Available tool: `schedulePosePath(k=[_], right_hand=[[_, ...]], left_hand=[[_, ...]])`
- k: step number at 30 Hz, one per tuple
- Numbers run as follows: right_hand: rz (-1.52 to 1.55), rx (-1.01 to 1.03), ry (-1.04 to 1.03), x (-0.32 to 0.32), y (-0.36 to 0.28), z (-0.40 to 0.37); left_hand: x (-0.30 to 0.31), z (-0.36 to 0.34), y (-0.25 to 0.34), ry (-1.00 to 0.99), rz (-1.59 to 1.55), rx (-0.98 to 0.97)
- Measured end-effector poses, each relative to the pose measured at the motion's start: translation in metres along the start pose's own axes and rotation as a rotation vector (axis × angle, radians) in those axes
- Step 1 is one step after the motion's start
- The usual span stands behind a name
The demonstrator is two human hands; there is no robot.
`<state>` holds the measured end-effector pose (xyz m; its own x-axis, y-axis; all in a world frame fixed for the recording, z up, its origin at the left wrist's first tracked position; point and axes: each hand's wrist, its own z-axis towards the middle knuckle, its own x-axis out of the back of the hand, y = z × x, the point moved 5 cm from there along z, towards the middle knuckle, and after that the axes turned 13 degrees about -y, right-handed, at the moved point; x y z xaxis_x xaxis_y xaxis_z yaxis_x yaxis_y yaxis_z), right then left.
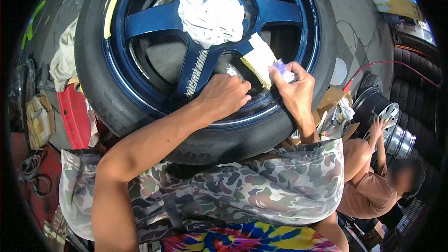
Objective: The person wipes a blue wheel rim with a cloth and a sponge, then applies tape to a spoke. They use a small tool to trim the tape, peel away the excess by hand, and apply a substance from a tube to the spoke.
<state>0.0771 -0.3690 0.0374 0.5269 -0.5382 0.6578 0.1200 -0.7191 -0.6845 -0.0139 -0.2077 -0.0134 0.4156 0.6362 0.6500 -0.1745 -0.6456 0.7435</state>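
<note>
A blue spoked wheel (151, 21) with a black tyre (95, 60) lies in front of me. My left hand (226, 94) is closed over the lower rim, its fingers curled; what they hold, if anything, is hidden. My right hand (297, 87) pinches a small purple-and-white piece (285, 71), too small to name more exactly. Beside its fingertips, a sheet of white paper edged with yellow masking tape (259, 58) covers part of a spoke and the rim. A crumpled white cloth (212, 18) lies over the hub and upper spokes.
A yellow strip (115, 7) runs along the rim at upper left. An open cardboard box (329, 100) with crumpled paper stands at right. Beyond it, another person (373, 191) touches a silver wheel (389, 112) near stacked tyres (410, 81). A red panel (77, 116) stands left.
</note>
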Motion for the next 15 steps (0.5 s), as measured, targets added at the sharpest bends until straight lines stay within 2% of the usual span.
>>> schedulePosePath(k=[2,3,5,7,9,11,13,15], right_hand=[[-0.016,-0.045,0.065,0.005,0.000,0.000],[-0.003,0.043,0.039,0.000,0.000,-0.002],[-0.026,0.088,-0.029,-0.003,-0.002,-0.004],[-0.015,-0.022,0.021,0.003,-0.002,0.000],[-0.020,-0.011,0.060,0.004,-0.004,0.000],[-0.008,0.072,-0.073,-0.004,-0.008,-0.003],[-0.062,0.097,-0.074,-0.001,-0.010,0.001],[-0.043,-0.003,0.049,0.003,-0.009,0.000]], left_hand=[[-0.001,0.001,0.000,0.023,0.007,-0.019],[-0.001,0.001,0.001,0.024,0.008,-0.020],[-0.002,0.001,0.000,0.004,-0.003,0.016],[-0.001,0.001,0.000,0.006,-0.015,0.010],[0.000,0.000,0.000,0.008,-0.027,0.005],[0.001,0.000,0.001,-0.004,-0.008,0.016],[0.000,0.001,0.000,0.006,-0.019,0.003],[-0.001,0.000,0.001,0.013,-0.034,-0.005]])
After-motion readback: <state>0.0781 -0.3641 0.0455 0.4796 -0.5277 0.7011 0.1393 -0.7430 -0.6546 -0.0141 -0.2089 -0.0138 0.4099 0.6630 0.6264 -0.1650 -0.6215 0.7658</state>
